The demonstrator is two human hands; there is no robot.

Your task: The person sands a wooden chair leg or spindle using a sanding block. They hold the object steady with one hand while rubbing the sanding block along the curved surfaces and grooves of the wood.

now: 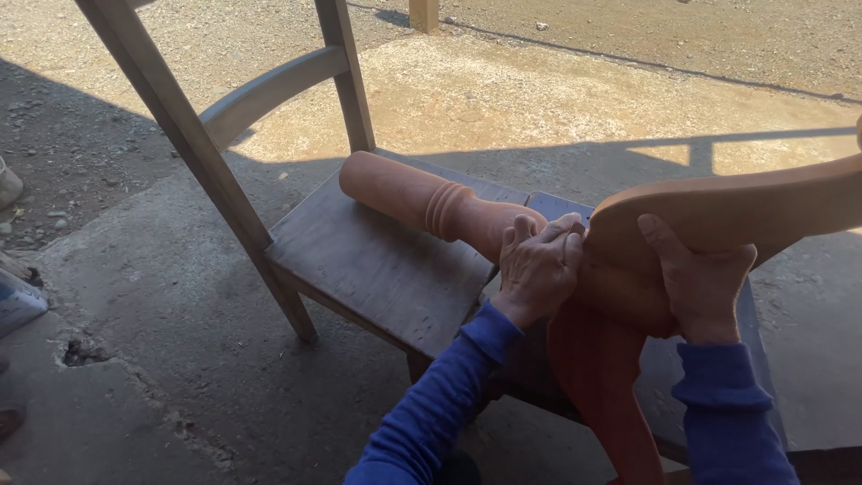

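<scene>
The reddish-brown turned wooden furniture piece (539, 224) lies across the dark wooden chair seat (377, 260), its round end toward 10 o'clock. The left hand (537, 268) presses on its middle, fingers curled. The right hand (696, 278) grasps its curved arm at 3 o'clock.
</scene>
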